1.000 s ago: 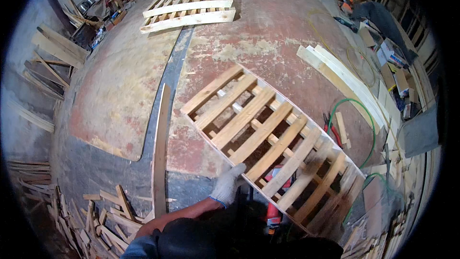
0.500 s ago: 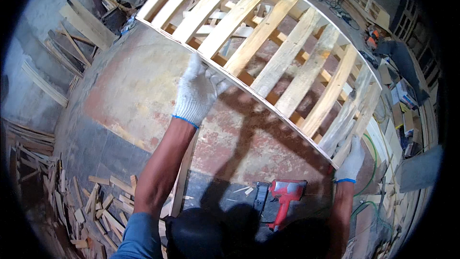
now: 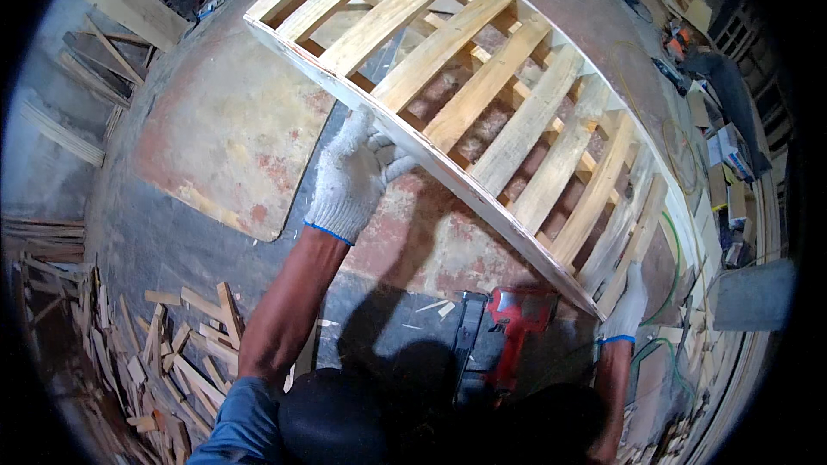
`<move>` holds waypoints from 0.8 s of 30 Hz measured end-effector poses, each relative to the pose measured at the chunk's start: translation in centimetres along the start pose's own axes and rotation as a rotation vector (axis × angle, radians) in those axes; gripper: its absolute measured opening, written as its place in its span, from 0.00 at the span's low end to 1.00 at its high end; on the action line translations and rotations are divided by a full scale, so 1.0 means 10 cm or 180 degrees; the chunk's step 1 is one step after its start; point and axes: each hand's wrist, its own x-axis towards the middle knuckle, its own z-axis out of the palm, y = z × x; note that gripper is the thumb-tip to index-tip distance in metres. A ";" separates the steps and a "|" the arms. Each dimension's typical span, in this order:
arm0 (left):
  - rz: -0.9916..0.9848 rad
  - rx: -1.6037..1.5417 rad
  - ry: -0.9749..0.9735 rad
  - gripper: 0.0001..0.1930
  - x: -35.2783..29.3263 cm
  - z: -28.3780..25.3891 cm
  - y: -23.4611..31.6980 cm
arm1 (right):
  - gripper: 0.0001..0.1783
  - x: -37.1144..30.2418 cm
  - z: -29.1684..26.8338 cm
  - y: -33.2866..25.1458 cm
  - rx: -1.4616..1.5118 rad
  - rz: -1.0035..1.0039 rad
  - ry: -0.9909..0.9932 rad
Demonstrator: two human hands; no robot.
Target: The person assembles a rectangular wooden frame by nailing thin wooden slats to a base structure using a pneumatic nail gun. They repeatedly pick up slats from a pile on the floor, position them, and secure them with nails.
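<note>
The wooden pallet [image 3: 482, 103] is held tilted up off the floor [image 3: 215, 129], its lift judged underway, not yet set down. Its near edge is gripped by the left hand [image 3: 353, 176], fingers curled; its lower corner by the right hand [image 3: 627, 306]. Below the pallet a red nail gun [image 3: 508, 327] lies.

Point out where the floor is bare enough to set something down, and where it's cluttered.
Bare patches: the pale flat panel on the floor left of the left hand, and the reddish floor beneath the raised wooden pallet. Crowded: wood offcuts heaped at lower left, planks at upper left, the red nail gun near the right hand, and clutter along the right edge.
</note>
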 end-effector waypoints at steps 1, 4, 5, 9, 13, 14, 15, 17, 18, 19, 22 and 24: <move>0.0030 0.0012 0.0061 0.27 -0.04 0.01 -0.04 | 0.21 0.00 -0.05 0.03 -0.0115 -0.0006 -0.0026; -0.0010 0.0014 0.0039 0.25 -0.15 -0.03 -0.09 | 0.21 0.07 -0.17 0.08 -0.0290 -0.0012 -0.0006; -0.0026 0.0058 0.0056 0.25 -0.18 -0.03 -0.11 | 0.21 0.09 -0.21 0.09 -0.0324 0.0043 -0.0044; -0.0180 0.0044 0.0032 0.25 -0.24 -0.15 -0.20 | 0.22 0.02 -0.16 0.18 -0.0132 0.0144 -0.0007; -0.0415 0.0011 0.0234 0.24 -0.37 -0.32 -0.36 | 0.22 0.12 -0.43 0.44 -0.0434 0.0619 -0.0320; -0.0466 0.0016 0.0298 0.24 -0.40 -0.36 -0.42 | 0.22 0.09 -0.48 0.48 -0.0491 0.0660 -0.0399; -0.0519 0.0026 0.0362 0.23 -0.44 -0.41 -0.50 | 0.22 0.14 -0.67 0.62 -0.1205 0.0269 -0.0411; -0.0505 -0.0133 0.0388 0.19 -0.67 -0.56 -0.72 | 0.23 0.24 -1.13 0.93 -0.2557 -0.0564 -0.0418; -0.0658 -0.0247 0.0466 0.17 -0.76 -0.62 -0.83 | 0.22 0.11 -1.18 0.99 -0.2203 -0.0556 -0.0374; -0.0897 -0.0122 0.0719 0.18 -0.85 -0.53 -0.89 | 0.20 0.04 -1.27 0.98 -0.1786 -0.0418 -0.0235; -0.0920 -0.0060 0.0647 0.22 -1.17 -0.74 -1.06 | 0.15 -0.13 -1.57 1.08 -0.1136 0.0245 -0.0201; -0.1111 0.0046 0.0765 0.23 -1.32 -0.93 -1.20 | 0.15 -0.16 -1.72 1.06 -0.1737 0.0474 -0.0648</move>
